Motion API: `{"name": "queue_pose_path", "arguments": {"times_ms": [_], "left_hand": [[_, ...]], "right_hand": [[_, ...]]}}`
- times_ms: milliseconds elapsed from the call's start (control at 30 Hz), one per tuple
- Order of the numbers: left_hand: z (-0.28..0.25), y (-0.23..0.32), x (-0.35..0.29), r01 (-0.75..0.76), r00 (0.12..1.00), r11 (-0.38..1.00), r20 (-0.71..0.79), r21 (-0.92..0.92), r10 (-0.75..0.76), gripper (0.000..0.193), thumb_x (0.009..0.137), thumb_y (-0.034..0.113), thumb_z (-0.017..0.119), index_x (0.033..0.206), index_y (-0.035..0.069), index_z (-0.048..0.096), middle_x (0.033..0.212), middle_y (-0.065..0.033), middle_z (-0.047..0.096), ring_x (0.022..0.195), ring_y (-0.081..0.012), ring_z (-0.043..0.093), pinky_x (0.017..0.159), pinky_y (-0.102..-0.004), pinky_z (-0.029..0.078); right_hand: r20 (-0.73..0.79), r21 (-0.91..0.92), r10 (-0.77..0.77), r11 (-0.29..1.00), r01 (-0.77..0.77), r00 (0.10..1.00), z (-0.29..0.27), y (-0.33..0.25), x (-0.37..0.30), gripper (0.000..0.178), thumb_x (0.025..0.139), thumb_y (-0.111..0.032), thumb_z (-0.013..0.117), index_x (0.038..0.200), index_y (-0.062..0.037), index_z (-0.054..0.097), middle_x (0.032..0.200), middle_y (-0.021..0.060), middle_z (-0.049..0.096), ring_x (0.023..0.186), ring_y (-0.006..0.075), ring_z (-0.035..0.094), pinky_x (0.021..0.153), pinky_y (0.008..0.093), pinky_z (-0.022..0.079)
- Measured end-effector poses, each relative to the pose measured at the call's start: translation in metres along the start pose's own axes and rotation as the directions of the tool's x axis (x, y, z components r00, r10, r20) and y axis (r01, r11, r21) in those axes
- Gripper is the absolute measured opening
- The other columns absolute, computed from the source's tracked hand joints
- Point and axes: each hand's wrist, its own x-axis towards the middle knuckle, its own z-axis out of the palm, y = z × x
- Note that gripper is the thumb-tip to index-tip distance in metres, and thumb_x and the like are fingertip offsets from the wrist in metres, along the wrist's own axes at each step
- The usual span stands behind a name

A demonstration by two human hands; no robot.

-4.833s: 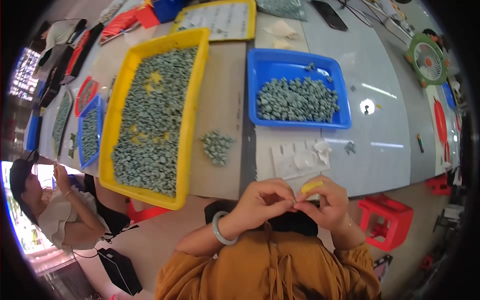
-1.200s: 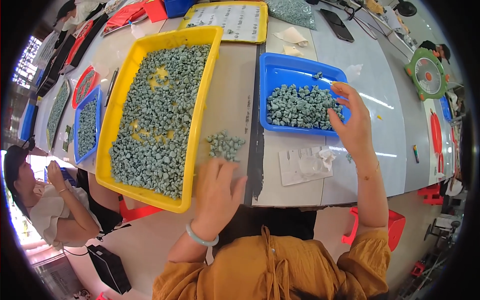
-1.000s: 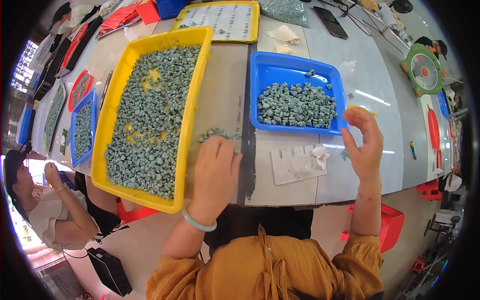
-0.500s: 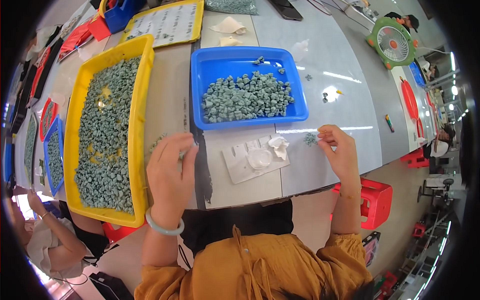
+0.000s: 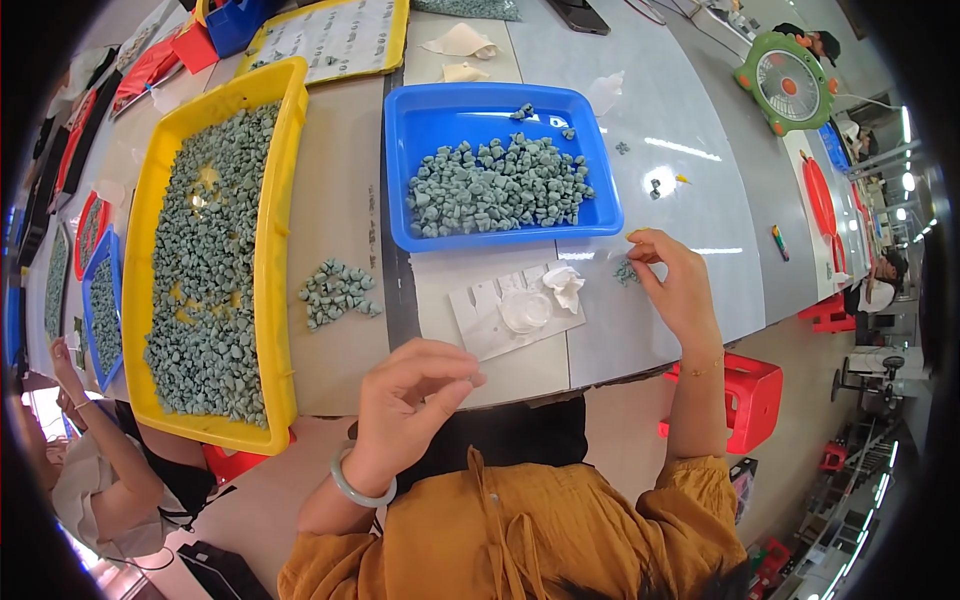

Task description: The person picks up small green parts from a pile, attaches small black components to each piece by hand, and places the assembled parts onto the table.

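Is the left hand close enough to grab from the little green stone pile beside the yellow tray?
Probably yes: the left hand looks close to the stone pile, nothing seems to stand between them, and the yellow tray is off to the pile's left.

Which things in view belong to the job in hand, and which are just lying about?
Likely in the job:
- small green cluster at the right hand
- green pile beside the yellow tray
- large blue tray, holding similar pieces

Probably just lying about:
- phone
- green fan
- cream scraps
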Motion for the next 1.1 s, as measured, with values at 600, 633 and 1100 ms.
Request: {"name": "queue_pose_path", "arguments": {"times_ms": [600,633,1100], "left_hand": [[0.021,-0.011,0.004,0.215,0.972,0.900,0.172,-0.381,-0.159,0.011,0.082,0.003,0.056,0.091,-0.002,0.061,0.096,-0.0097,0.056,0.085,-0.0154,0.057,0.074,-0.0258,0.048],[0.019,-0.013,0.003,0.214,0.973,0.900,0.168,-0.379,-0.161,0.011,0.082,0.003,0.056,0.091,-0.002,0.061,0.096,-0.0097,0.056,0.085,-0.0154,0.057,0.074,-0.0258,0.048],[0.019,-0.014,0.003,0.098,0.977,0.972,0.204,-0.214,-0.054,0.007,0.087,0.008,0.050,0.086,0.001,0.050,0.088,-0.0050,0.048,0.073,-0.0110,0.052,0.066,-0.0230,0.046]], "right_hand": [[-0.033,0.802,-0.252,0.571,0.176,0.967,0.058,-0.101,-0.049,0.035,0.066,0.015,0.057,0.093,-0.0038,0.046,0.080,0.0106,0.055,0.078,0.0185,0.053,0.069,0.0285,0.045],[-0.041,0.764,-0.260,0.614,0.198,0.965,0.060,-0.101,-0.050,0.035,0.066,0.014,0.058,0.094,-0.0042,0.046,0.078,0.0102,0.056,0.080,0.0183,0.052,0.069,0.0276,0.044],[-0.052,0.657,-0.321,0.702,0.274,0.946,0.053,-0.097,-0.050,0.032,0.068,0.005,0.068,0.094,-0.0024,0.052,0.074,0.0085,0.059,0.075,0.0179,0.053,0.067,0.0279,0.042]]}}
